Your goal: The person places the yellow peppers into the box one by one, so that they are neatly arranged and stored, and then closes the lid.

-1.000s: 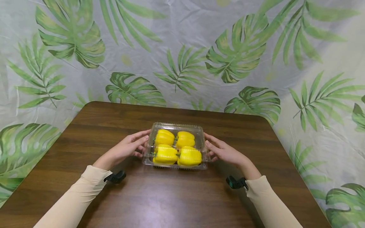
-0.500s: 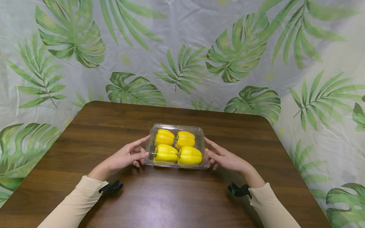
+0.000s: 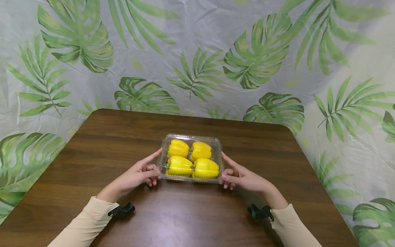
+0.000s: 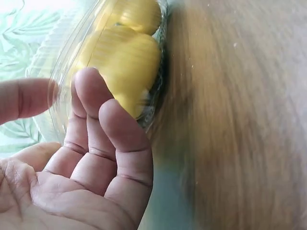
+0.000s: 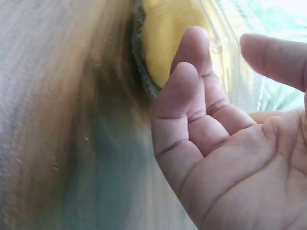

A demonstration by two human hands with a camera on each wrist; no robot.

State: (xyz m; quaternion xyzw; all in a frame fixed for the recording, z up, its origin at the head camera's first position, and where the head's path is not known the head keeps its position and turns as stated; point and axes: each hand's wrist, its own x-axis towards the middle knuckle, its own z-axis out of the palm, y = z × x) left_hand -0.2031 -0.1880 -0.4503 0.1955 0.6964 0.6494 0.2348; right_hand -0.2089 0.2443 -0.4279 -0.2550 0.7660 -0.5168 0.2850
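Note:
A clear plastic clamshell container [image 3: 190, 179] with several yellow bell peppers [image 3: 205, 168] inside sits on the table, its lid over them. My left hand [image 3: 135, 176] is at its left side, index finger stretched along the edge and thumb at the near corner. The right hand [image 3: 247, 176] mirrors this on the opposite side. Each hand pinches a near corner of the rim between thumb and curled fingers. In the left wrist view, the thumb [image 4: 29, 97] meets the lid's edge; in the right wrist view, curled fingers [image 5: 180, 91] overlap the container's side.
The brown wooden table [image 3: 172, 212] extends around the container on every side. Behind it hangs a pale cloth [image 3: 203, 20] printed with green leaves. Both wrists wear black straps [image 3: 122, 210] below beige sleeves.
The lid's near part has come down and lies flatter over the peppers. Both hands have slid toward the near corners, and their lower fingers have curled in more.

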